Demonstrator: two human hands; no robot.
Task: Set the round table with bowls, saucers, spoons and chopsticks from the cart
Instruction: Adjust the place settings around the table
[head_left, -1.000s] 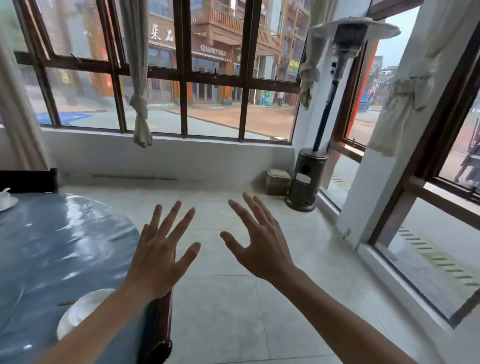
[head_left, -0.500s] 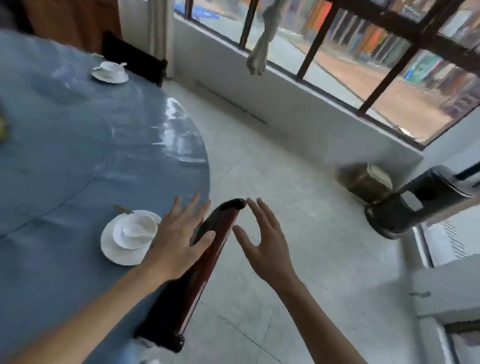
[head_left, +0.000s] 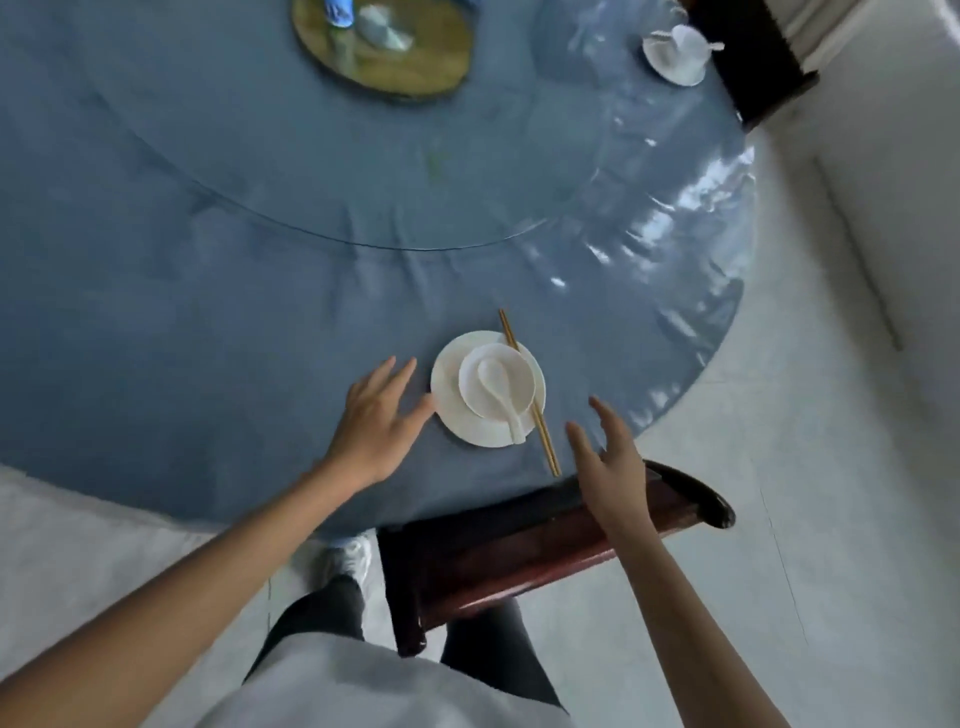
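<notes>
Standing right behind a dark wooden chair (head_left: 545, 545) tucked at the near edge of the round table (head_left: 260, 286). Both hands empty, fingers spread wide, clamped on nothing. Left hand (head_left: 376, 421) hovering over the blue cloth, fingertips just beside the saucer (head_left: 452, 410), maybe brushing its rim, hard to say. Right hand (head_left: 610, 460) out over the chair top, near the lower end of the chopsticks (head_left: 530, 395) but apart from them.

Place setting looks done here: bowl (head_left: 498, 376) sitting on the saucer, spoon (head_left: 501, 389) lying in the bowl with its handle poking toward the near edge, chopsticks laid along the right side, partly across the saucer rim. Probably just a last nudge or straighten at this seat.

Farther out, glass turntable (head_left: 363, 208) in the middle with a round wooden tray, and a second setting (head_left: 675, 54) at the far right by another chair. Loads of bare rim left, so plenty of seats to go. No cart in view, so next up likely means heading back for more crockery.
</notes>
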